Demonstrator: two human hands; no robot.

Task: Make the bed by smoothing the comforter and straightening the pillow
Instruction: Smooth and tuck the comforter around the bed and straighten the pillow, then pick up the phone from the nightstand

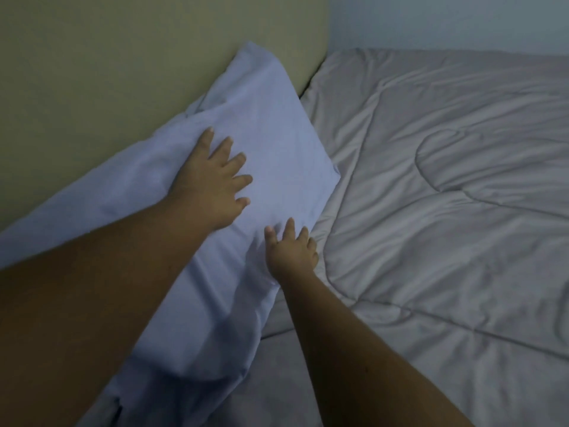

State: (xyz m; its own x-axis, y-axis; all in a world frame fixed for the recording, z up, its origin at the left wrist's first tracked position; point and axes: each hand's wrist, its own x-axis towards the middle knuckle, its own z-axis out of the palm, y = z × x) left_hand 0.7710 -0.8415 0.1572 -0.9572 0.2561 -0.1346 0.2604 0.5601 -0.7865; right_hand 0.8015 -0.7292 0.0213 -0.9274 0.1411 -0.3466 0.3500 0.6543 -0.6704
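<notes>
Against the headboard [92, 72] leans the pillow [261, 118], its pale blue case creased and its lower edge resting on the comforter [446, 211]. Both bare arms reach forward from the lower left of the view. The left hand [212, 183] lies flat on the pillow's face, palm down, 5 fingers spread wide and pointing up and to the right, gripping nothing. The right hand [292, 251] sits lower, at the pillow's right edge just where it meets the comforter; its fingers are also spread and pressed onto the cloth, with the outer ones bent over the edge, though whether they pinch any fabric cannot be told. The grey comforter covers the bed to the right, quilted with curved stitching and wrinkled in long folds. No writing or label shows anywhere.
</notes>
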